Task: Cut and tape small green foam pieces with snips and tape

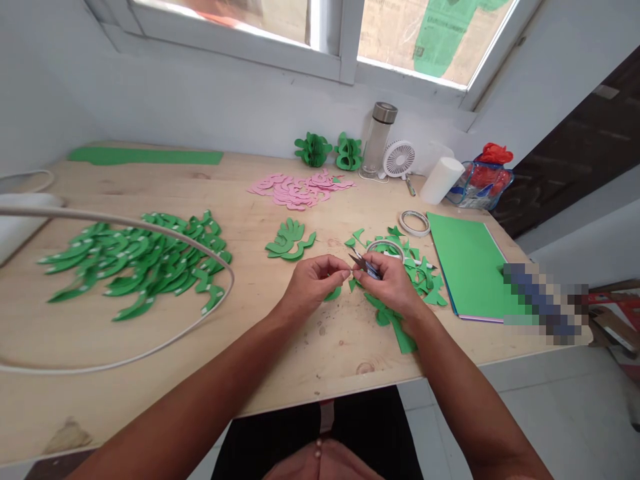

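L hand (323, 279) pinches small bit near R hand (385, 279), which holds scissors (367, 266) w/ dark blades. Both over the table (280, 360). Green scraps (427, 283) just right of hands; curved green pieces (145, 257) heaped left; pink cutouts (300, 189) far side; green sheets (467, 267) at right, next to tape roll (415, 223).

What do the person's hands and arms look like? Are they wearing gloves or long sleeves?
No gloves: the left hand and right hand are bare. No sleeve shows on either forearm, nor any watch or bracelet. I can't make out any rings.
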`<state>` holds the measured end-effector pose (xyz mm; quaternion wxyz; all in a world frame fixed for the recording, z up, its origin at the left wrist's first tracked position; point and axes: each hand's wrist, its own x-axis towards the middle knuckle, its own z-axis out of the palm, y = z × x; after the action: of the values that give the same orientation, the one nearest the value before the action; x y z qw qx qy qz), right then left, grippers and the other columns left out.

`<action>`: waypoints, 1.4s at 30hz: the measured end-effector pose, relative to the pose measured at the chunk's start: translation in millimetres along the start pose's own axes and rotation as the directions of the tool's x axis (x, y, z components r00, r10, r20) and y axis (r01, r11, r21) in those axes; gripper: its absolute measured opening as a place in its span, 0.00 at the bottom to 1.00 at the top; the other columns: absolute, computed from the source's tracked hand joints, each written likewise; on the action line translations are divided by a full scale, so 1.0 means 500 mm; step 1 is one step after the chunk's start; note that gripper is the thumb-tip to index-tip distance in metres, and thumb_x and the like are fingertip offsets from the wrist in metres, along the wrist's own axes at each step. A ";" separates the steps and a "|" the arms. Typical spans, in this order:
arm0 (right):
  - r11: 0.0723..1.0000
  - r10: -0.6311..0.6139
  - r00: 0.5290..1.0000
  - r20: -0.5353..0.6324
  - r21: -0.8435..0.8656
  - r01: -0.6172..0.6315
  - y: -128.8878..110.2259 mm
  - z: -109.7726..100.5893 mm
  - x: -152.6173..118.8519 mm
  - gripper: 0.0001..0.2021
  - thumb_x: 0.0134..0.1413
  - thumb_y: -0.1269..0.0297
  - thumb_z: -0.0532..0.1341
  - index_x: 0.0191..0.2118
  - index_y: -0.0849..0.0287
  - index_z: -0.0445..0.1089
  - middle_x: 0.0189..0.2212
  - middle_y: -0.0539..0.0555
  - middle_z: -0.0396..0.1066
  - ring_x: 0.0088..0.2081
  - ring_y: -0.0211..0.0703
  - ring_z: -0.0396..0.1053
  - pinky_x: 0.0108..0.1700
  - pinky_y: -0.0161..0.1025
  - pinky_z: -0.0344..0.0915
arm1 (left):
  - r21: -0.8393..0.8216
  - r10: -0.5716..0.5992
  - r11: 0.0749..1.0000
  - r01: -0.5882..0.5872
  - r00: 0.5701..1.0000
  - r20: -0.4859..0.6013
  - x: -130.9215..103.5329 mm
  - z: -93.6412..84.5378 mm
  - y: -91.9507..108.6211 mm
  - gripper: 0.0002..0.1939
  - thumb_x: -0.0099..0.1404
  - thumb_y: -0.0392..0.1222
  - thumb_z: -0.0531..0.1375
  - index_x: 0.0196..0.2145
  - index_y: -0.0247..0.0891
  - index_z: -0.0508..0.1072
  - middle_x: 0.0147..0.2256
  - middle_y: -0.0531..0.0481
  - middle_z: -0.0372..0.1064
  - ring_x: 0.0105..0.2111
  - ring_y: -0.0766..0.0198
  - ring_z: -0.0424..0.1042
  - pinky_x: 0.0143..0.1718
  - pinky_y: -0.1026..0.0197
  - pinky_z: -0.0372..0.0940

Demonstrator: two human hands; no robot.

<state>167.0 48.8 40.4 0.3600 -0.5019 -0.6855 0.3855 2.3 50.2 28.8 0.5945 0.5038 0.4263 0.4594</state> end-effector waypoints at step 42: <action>0.996 0.069 0.996 -0.050 0.065 -0.066 0.015 -0.003 0.005 0.06 0.47 0.62 0.59 0.26 0.59 0.64 0.19 0.45 0.57 0.22 0.33 0.53 0.24 0.32 0.50 | 0.915 -0.102 0.381 -0.129 0.978 0.180 -0.001 -0.051 0.036 0.13 0.54 0.52 0.59 0.27 0.39 0.71 0.28 0.50 0.72 0.28 0.61 0.68 0.27 0.62 0.52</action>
<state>170.7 53.1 34.5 0.3801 -0.5231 -0.6460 0.4056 -24.6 56.4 43.1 0.2505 0.7973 0.5411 0.0942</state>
